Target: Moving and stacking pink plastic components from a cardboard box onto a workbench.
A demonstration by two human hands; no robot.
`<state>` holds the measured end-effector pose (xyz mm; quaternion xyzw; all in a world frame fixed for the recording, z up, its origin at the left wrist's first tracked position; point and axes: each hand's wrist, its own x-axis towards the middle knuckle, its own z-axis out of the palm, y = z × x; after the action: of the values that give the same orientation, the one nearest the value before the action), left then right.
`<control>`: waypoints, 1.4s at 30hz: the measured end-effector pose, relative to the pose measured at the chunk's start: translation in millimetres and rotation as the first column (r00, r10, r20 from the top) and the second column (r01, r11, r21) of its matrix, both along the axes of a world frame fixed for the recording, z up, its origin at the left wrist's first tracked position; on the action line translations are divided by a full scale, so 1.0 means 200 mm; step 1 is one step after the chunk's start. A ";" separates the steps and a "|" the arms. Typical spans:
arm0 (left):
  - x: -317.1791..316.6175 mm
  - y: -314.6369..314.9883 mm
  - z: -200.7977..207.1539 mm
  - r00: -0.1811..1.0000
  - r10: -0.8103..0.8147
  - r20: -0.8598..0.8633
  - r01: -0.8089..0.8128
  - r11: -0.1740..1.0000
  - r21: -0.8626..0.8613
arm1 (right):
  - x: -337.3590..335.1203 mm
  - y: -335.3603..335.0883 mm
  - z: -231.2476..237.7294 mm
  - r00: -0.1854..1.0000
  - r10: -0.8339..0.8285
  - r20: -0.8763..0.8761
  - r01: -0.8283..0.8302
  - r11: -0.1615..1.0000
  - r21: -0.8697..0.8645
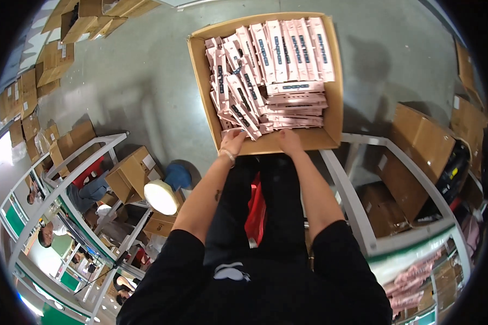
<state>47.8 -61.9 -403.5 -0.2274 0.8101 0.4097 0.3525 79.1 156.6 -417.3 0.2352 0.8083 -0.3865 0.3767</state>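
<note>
Just in front of the person's legs [286,200], an open cardboard box [335,108] holds pink pieces [280,54], some in rows, others heaped. The left hand [233,142] and right hand [290,142] bend over its near wall [263,147]; I cannot tell whether they grasp it or pieces inside. So full, the box is probably heavy, with slightly bendy walls, best held low on opposite sides.

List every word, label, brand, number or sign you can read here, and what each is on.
None reads clearly.
Pink parts: dark strips, marks too small.
White label on left-hand box: too small.
Black shirt: white print, no letters legible.
</note>
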 end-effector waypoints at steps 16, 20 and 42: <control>-0.99 -0.16 -0.71 0.923 -0.297 -0.243 0.169 0.883 -0.437 | -1.03 -0.51 -0.82 0.834 -0.260 -0.486 0.379 0.911 0.163; -0.92 -0.22 -0.64 0.761 0.201 -0.616 -0.178 0.979 0.099 | -1.08 -0.56 -0.93 0.829 -0.350 -0.436 0.417 0.906 0.066; 0.30 0.22 -0.75 -0.193 0.947 0.258 -0.981 -0.191 -0.034 | -0.22 -0.51 -0.77 0.929 0.308 -0.204 -0.251 0.932 0.260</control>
<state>107.9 -17.4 -554.1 -0.7716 0.2646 0.5785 0.0057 35.4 53.8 -571.9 0.1101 0.9125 -0.2583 0.2974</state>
